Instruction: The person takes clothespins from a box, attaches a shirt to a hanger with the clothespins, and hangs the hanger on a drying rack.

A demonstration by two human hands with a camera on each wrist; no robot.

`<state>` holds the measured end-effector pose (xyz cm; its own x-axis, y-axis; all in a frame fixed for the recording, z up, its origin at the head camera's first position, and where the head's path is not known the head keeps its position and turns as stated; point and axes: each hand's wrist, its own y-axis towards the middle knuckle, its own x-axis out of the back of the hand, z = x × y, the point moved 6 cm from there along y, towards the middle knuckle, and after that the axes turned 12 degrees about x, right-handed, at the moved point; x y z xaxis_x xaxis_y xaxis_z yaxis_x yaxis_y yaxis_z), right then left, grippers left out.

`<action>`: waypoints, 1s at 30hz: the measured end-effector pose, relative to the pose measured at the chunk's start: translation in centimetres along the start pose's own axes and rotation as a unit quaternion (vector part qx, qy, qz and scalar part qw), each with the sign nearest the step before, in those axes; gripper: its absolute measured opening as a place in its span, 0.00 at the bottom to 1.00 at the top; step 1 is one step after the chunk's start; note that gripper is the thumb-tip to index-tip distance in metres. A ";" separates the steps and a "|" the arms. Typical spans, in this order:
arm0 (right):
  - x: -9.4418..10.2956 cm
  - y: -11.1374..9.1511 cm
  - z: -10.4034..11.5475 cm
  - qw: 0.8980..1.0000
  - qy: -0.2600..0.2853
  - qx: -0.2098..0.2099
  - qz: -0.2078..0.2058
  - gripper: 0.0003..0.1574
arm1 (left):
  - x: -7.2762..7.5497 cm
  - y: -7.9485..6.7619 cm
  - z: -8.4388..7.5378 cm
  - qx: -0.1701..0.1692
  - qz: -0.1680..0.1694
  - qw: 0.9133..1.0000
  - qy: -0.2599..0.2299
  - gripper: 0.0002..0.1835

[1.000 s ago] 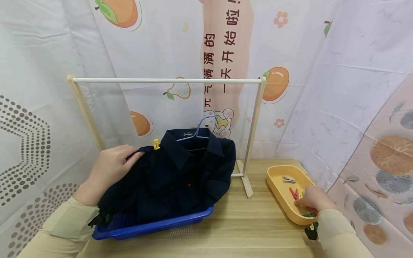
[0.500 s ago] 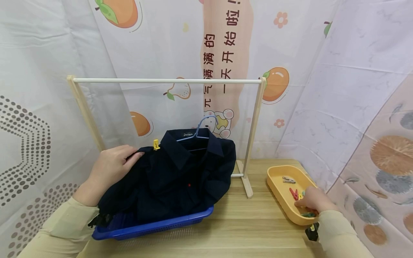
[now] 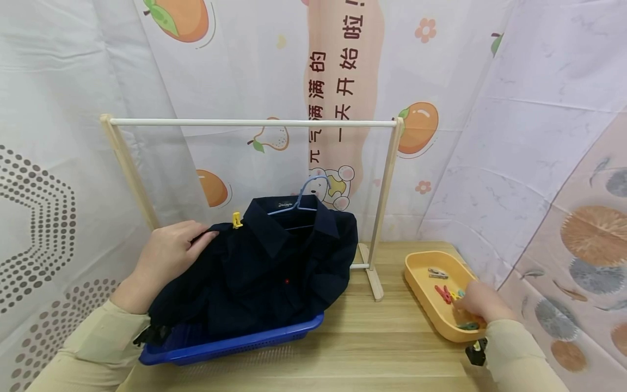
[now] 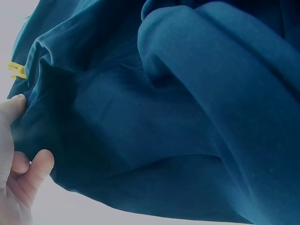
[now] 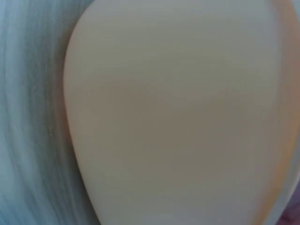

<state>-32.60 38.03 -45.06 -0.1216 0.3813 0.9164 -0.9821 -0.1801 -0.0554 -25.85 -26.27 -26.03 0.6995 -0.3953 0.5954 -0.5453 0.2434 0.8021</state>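
Observation:
A dark navy collared shirt (image 3: pixel 264 272) lies heaped in a blue basket (image 3: pixel 245 343), with a light-blue hanger (image 3: pixel 297 204) inside its collar. My left hand (image 3: pixel 166 256) pinches the shirt's shoulder edge, beside a yellow clothespin (image 3: pixel 237 220) clipped there. The left wrist view shows thumb and fingers on the cloth (image 4: pixel 140 122). My right hand (image 3: pixel 482 302) reaches down into a yellow tray (image 3: pixel 423 267), near a red clothespin (image 3: pixel 443 294) and a dark green clothespin (image 3: pixel 467 326). Its fingertips are mostly hidden. Only the blurred tray wall (image 5: pixel 168 117) fills the right wrist view.
Behind the basket stands a rack with a white top bar (image 3: pixel 254 123) and wooden legs; its right foot (image 3: pixel 375 283) rests on the wooden table (image 3: pixel 362 337). A silver clothespin (image 3: pixel 438 274) lies at the tray's far end. Patterned curtains (image 3: pixel 455 130) enclose the back and sides.
In the tray, the red clothespin has shifted slightly left and my right hand has drawn back a little to the right. The left hand and shirt have not moved.

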 end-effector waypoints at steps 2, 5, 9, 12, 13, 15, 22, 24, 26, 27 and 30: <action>0.2 0.0 0.0 1.000 -0.003 0.003 -0.002 0.24 | 0.0 0.0 0.0 0.000 0.000 1.000 0.001 0.07; 0.5 -0.1 0.2 1.000 -0.009 0.010 -0.008 0.24 | 0.0 0.0 0.0 -0.001 0.000 1.000 0.001 0.06; 0.9 -0.1 0.5 1.000 -0.001 0.004 -0.017 0.21 | 0.0 0.0 0.0 -0.003 -0.002 1.000 0.000 0.06; 1.0 -0.2 0.6 1.000 0.007 0.001 -0.020 0.20 | 0.0 0.0 0.0 -0.002 -0.002 1.000 -0.001 0.07; 1.0 -0.2 0.6 1.000 0.008 0.000 -0.021 0.20 | 0.0 0.0 0.0 -0.002 -0.002 1.000 0.000 0.07; 1.1 -0.2 0.6 1.000 0.008 0.002 -0.023 0.21 | -0.1 0.0 0.1 -0.001 -0.001 1.000 0.000 0.06; 1.4 -0.2 0.7 0.999 0.013 0.004 -0.029 0.18 | -0.1 -0.1 0.1 -0.003 -0.003 1.000 -0.001 0.06; 1.4 -0.1 0.7 0.999 0.015 0.003 -0.029 0.16 | -0.1 -0.1 0.1 -0.005 -0.004 1.000 -0.002 0.06; 1.4 0.0 0.5 0.999 0.017 0.001 -0.031 0.15 | -0.1 -0.1 0.1 -0.005 -0.004 1.000 -0.001 0.07; 1.4 0.0 0.5 0.999 0.018 0.002 -0.031 0.14 | -0.1 -0.1 0.1 -0.005 -0.003 1.000 -0.001 0.07; 1.7 0.1 0.6 0.999 0.022 -0.001 -0.034 0.13 | -0.1 0.0 0.0 -0.005 -0.003 1.000 -0.001 0.08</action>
<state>-32.80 38.12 -43.30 -0.0605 0.4315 0.9001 -0.9885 -0.1514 0.0062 -25.89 -26.26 -26.10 0.7018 -0.3984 0.5906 -0.5365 0.2499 0.8061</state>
